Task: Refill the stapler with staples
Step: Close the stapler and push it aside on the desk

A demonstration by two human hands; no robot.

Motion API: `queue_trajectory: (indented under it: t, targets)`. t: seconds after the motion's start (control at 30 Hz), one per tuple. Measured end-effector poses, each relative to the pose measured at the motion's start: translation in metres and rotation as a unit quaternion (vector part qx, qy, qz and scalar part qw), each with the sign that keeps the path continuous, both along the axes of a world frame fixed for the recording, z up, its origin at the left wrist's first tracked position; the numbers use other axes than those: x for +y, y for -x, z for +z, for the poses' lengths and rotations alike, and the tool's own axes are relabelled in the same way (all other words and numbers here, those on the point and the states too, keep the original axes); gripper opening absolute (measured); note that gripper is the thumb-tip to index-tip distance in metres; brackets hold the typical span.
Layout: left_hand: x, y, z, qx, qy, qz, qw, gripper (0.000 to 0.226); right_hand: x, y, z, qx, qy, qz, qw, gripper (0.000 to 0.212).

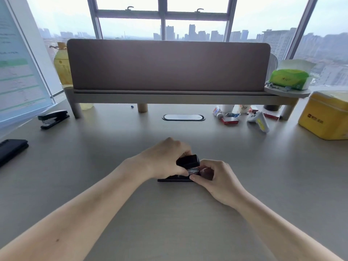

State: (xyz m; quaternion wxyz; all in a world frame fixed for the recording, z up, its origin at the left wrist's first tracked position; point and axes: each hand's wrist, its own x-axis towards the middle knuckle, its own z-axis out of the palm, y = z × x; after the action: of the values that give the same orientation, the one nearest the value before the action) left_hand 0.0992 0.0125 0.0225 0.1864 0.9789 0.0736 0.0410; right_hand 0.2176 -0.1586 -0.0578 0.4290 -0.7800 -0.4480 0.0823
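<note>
A black stapler (188, 161) rests on the desk in the middle of the view, its top cover raised and its base (169, 179) flat on the surface. My left hand (165, 159) grips the raised cover from the left. My right hand (214, 178) pinches at the silver metal magazine (193, 171) at the stapler's front end. Whether staples are between those fingers is hidden. A red staple box (229, 120) lies at the back right of the desk.
A second black stapler (53, 118) sits at the back left beside a clear document stand (20, 72). A dark case (11, 150) lies at the left edge. A yellow tin (325, 117), a white device (259, 120) and small clutter sit back right under the shelf (169, 97).
</note>
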Motion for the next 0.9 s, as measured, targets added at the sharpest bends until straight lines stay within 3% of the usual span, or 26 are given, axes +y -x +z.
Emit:
queue_trajectory:
  t: [0.23, 0.33, 0.43, 0.9]
  targets:
    - [-0.002, -0.003, -0.02, 0.01, 0.036, 0.001, 0.999, 0.026, 0.0, 0.001, 0.0, 0.007, -0.018, 0.006, 1.0, 0.013]
    - [-0.007, -0.006, -0.025, -0.012, 0.081, 0.05, 0.995, 0.051, 0.001, 0.002, 0.002, 0.025, -0.028, 0.008, 0.999, 0.039]
    - [-0.014, -0.012, -0.031, -0.009, 0.09, 0.103, 0.991, 0.068, 0.002, 0.003, 0.002, 0.024, -0.027, 0.012, 0.999, 0.05]
    - [-0.02, -0.022, -0.047, -0.052, 0.021, 0.133, 0.99, 0.071, 0.001, 0.002, 0.0, 0.029, -0.03, 0.014, 0.999, 0.052]
